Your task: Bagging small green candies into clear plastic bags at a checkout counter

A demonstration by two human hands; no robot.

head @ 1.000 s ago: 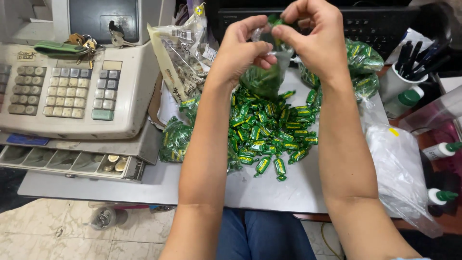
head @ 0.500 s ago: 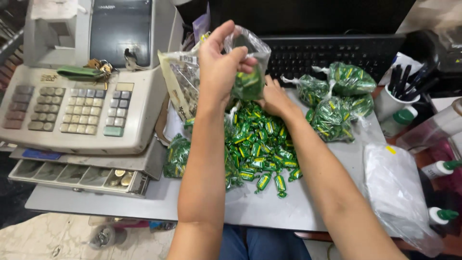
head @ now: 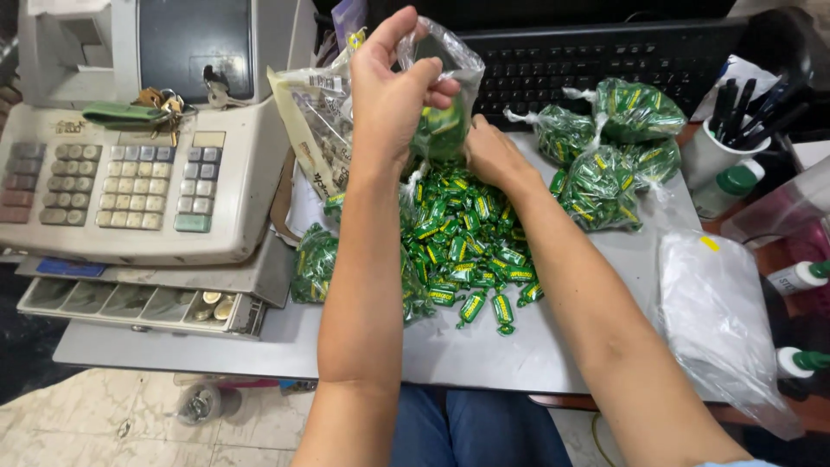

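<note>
Left hand [head: 393,95], upper middle of the frame, pinching shut on the mouth of a small clear plastic bag [head: 441,82], thumb and fingers holding the rim up; a few green wrapped candies settled in the bag's bottom. Right hand [head: 491,154] just below and to the right of the bag, fingers down in the heap of loose green candies [head: 462,246]; closed around candies or merely resting on them, impossible to tell, fingertips hidden behind the bag and the heap.

Heap spread over the grey tabletop [head: 484,355] at the centre of the frame, a few pieces strayed toward the near edge. Left of the heap, a filled candy bag [head: 313,264] lying against the left forearm. Right of the heap, upper right of the frame, a cluster of knotted filled bags [head: 605,147], touching one another. Lower right, a stack of empty clear bags [head: 722,320] lying flat.

Behind the left hand, a clear packet with printed label [head: 316,130], leaning upright. Left of the frame, a beige cash register [head: 130,190] with keys on top and its coin drawer [head: 130,303] pulled open. Top of the frame, a black keyboard [head: 596,65]. Far right, a white cup of pens [head: 718,143] and green-capped bottles [head: 800,363].
</note>
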